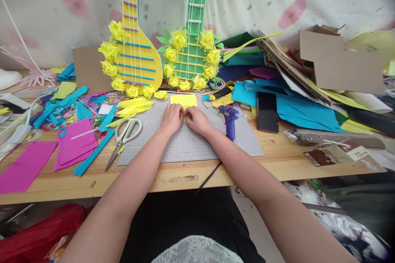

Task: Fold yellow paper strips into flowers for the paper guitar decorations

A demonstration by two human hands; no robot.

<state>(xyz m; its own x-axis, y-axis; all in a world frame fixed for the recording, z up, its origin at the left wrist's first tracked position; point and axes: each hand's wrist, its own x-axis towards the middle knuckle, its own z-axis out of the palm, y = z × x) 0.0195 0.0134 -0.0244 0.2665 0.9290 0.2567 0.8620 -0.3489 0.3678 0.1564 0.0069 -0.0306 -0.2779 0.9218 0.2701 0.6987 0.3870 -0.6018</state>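
Note:
My left hand [172, 119] and my right hand [196, 120] meet over the grey cutting mat [148, 135], fingertips almost touching. Both are closed in a pinch. A small bit of yellow paper [184, 119] shows between the fingertips, mostly hidden by them. Just behind my hands lies a yellow paper square [184, 100]. A blue glue gun [228, 121] stands on the mat right of my right hand. To the left, scissors with pale handles [127, 133] lie across the mat's edge, and yellow paper petals [134, 107] are piled behind them.
Upright at the back are a yellow paper guitar [138, 55] and a green one [193, 53], both trimmed with yellow flowers. Magenta paper [75, 141] and blue scraps clutter the left. A phone [267, 111], blue crepe paper [304, 109] and stacked cardboard [339, 61] fill the right.

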